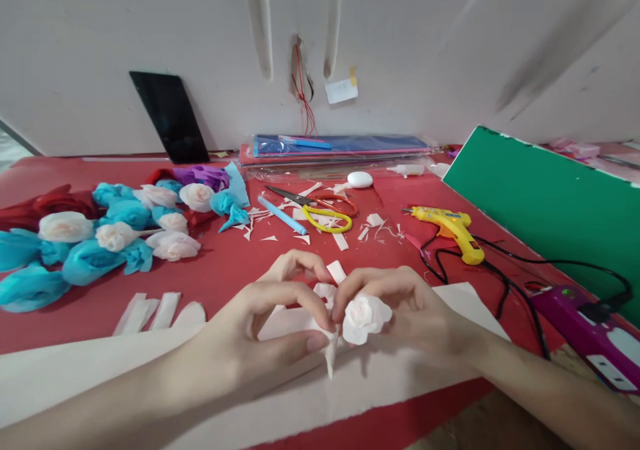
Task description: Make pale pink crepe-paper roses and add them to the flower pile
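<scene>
A pale pink paper flower (367, 317) rests against my right hand (395, 303), whose fingers are curled in around it. My left hand (280, 323) pinches a narrow strip of pale paper (330, 355) between thumb and forefinger, just left of the flower. The fingertips of both hands meet there. Part of the flower's base is hidden behind my fingers. Beneath both hands lies a large sheet of pale paper (310, 410).
Scissors with yellow and red handles (327, 218), a blue pen (283, 215) and paper scraps lie beyond my hands. A yellow glue gun (447, 227) and purple power strip (585, 337) are at right. Blue and pink paper flowers (127, 215) pile up left. A green board (545, 203) leans nearby.
</scene>
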The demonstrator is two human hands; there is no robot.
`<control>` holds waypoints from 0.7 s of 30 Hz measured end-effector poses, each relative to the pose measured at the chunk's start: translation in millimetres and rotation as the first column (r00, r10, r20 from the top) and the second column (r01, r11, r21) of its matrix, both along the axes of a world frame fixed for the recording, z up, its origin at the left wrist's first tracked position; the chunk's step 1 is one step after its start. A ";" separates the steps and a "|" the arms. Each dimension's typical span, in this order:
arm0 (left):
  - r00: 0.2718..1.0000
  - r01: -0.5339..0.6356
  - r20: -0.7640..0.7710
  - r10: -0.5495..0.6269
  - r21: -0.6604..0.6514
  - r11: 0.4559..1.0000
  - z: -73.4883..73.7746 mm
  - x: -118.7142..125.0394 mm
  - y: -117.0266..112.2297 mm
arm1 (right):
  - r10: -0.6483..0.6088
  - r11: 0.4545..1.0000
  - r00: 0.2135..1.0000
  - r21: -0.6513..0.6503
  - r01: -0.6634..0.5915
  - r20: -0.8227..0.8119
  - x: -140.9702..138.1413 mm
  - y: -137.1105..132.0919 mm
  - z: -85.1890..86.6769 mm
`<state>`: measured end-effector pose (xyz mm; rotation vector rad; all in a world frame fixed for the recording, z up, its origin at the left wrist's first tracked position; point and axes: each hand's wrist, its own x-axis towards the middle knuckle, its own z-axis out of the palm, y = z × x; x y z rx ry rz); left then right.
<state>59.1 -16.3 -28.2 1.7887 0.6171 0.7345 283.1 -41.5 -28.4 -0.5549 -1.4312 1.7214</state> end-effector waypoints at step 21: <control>1.000 0.027 0.002 -0.027 -0.077 0.997 1.4 0.3 -3.9 | 0.037 0.994 0.996 -0.099 -0.045 -0.077 -3.4 4.7 -8.6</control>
